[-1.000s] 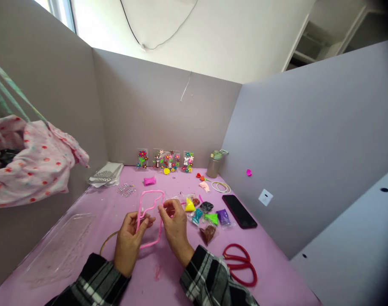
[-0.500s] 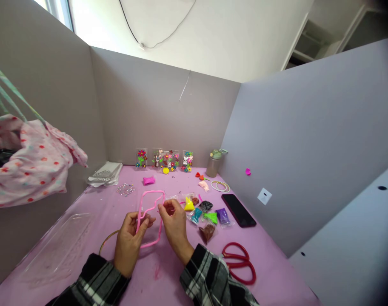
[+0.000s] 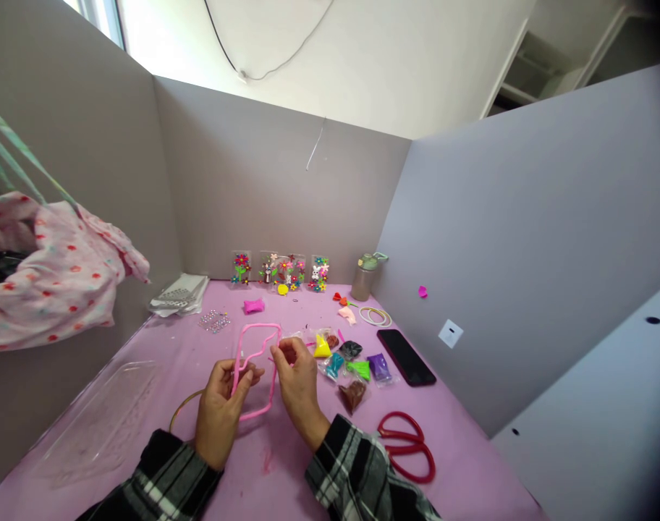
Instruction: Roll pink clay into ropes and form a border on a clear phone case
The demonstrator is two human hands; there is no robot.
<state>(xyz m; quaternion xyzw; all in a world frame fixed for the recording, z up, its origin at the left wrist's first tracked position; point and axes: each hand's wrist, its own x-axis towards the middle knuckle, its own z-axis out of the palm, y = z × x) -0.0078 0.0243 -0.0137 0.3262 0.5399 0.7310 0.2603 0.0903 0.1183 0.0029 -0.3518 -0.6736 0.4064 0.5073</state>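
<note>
Upright above the table is a pink-edged frame, see-through in the middle, with a wavy pink clay strand running across its upper part. My left hand grips the frame's left side, thumb in front and fingers behind. At the right side, my right hand pinches the edge between thumb and forefinger, close to the strand's right end. Whether a small bit of clay is in that pinch is hidden. Just right of this hand lie small bags of coloured clay, among them yellow, teal and brown.
Red-handled scissors and a dark phone lie to the right. Decorated clear panels lean on the back wall beside a bottle. A clear plastic tray is at left, below a hanging polka-dot cloth bag.
Both hands keep their hold on the pink-edged frame almost unmoved. The camera view has shifted very slightly.
</note>
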